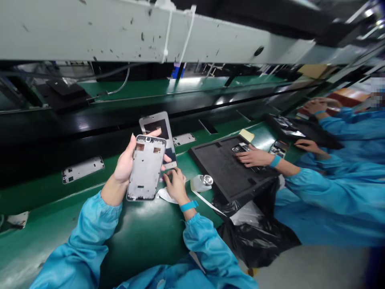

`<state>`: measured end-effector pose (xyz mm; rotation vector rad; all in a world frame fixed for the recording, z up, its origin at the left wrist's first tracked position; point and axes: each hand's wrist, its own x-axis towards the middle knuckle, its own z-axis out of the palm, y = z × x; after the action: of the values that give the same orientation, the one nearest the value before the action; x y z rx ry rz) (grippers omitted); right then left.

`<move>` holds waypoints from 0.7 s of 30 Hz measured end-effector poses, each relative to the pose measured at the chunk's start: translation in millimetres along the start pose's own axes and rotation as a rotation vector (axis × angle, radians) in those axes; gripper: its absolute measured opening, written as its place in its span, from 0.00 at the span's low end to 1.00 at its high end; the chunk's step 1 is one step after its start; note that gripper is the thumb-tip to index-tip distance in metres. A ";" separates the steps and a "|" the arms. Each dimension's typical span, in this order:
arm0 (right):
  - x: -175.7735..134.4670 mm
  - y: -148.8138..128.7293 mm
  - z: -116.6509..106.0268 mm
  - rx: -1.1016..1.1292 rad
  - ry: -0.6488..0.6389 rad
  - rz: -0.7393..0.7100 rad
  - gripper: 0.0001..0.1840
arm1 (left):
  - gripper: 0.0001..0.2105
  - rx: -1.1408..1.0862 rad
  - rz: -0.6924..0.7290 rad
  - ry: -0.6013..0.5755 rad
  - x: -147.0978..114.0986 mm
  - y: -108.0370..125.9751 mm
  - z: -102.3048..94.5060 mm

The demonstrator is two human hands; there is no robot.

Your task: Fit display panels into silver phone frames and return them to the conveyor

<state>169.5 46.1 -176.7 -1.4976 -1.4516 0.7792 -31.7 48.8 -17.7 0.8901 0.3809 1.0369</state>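
Note:
My left hand holds up a grey tablet housing, thumb along its left edge and fingers behind. Its inner face with small cut-outs points toward me. Just beyond it is a silver tablet panel with a dark middle, partly hidden by the housing and my fingers. My right hand, in a blue wrist strap, is low over the green bench with its fingers curled in. Whatever those fingers may grip is hidden. A white cloth or wipe lies beside and partly under that hand. To its right stands a small white bottle with a metal top.
Grey housings lie on the line at left and behind. A co-worker's hand rests over parts on a black foam tray. Black plastic bags hang below. A grey beam crosses overhead.

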 end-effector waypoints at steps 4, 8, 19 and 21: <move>3.3 -41.2 -33.3 0.260 -0.091 -0.065 0.39 | 0.46 -0.094 -0.078 -0.108 -10.3 -0.5 7.5; -5.4 -84.5 -54.3 0.702 -0.404 -0.084 0.28 | 0.43 -0.088 -0.133 -0.140 -14.7 -9.5 16.0; -48.0 -81.3 -86.2 0.660 -0.220 -0.079 0.39 | 0.35 -0.148 0.179 0.219 -4.3 -16.4 34.3; -52.8 -79.0 -100.9 0.437 -0.226 -0.181 0.35 | 0.33 -0.119 0.227 0.296 0.8 -22.1 35.2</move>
<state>219.8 -28.5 -71.3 -0.9593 -1.4400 1.0968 4.6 28.8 -13.6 0.6842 0.4673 1.3937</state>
